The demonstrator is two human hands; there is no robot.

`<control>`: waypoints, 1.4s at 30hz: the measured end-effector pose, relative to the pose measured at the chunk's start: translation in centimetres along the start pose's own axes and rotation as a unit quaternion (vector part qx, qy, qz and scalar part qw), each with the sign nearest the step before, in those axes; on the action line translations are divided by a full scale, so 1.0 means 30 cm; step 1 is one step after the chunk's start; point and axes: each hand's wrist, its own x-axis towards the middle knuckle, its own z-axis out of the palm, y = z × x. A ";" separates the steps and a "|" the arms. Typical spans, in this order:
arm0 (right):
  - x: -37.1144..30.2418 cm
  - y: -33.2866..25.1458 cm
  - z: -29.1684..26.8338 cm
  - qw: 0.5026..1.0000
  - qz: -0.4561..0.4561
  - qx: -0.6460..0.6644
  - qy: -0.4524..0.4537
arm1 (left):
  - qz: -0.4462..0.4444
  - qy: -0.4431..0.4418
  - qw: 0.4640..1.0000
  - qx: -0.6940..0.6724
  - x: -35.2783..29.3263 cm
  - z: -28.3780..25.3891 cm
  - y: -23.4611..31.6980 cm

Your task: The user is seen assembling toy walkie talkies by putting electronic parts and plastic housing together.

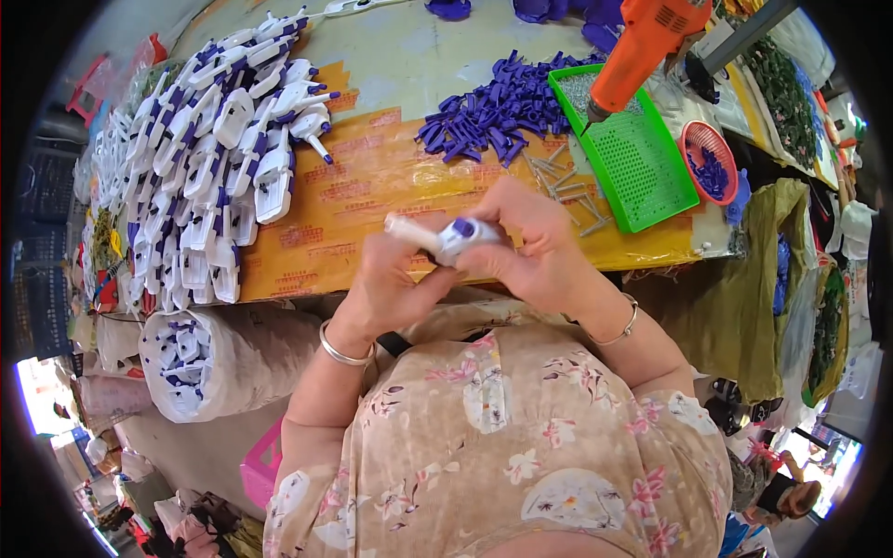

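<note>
Now your left hand (391, 279) and right hand (530, 246) both grip white-and-purple plastic part (445, 237), held above near table edge (391, 177). Purple pieces (493, 116) heaped beyond, screws (563, 186) beside green tray (642, 163), orange power screwdriver (642, 46) hanging over tray.
</note>
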 end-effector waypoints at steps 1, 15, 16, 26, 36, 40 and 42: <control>-0.001 0.038 0.002 0.998 -0.003 0.053 0.041 | -0.041 0.002 0.999 -0.022 0.022 -0.007 0.022; -0.003 0.153 0.049 0.867 0.194 0.430 0.160 | -0.288 0.007 0.899 -0.329 -0.052 0.075 -0.028; -0.001 0.143 0.037 0.867 0.193 0.430 0.160 | -0.292 0.000 0.890 -0.350 -0.054 0.065 -0.029; -0.020 0.061 -0.017 0.992 0.040 0.044 0.112 | -0.187 0.019 0.969 -0.163 0.042 0.001 0.002; -0.065 0.047 -0.106 0.996 0.042 0.049 0.066 | -0.085 0.069 0.992 -0.066 0.241 0.093 0.071; -0.125 0.077 -0.249 0.969 0.009 -0.126 0.212 | -0.128 0.077 0.983 -0.111 0.264 0.097 0.027; -0.138 0.143 -0.414 0.891 0.045 -0.242 0.383 | -0.146 0.086 0.978 -0.121 0.261 0.078 -0.019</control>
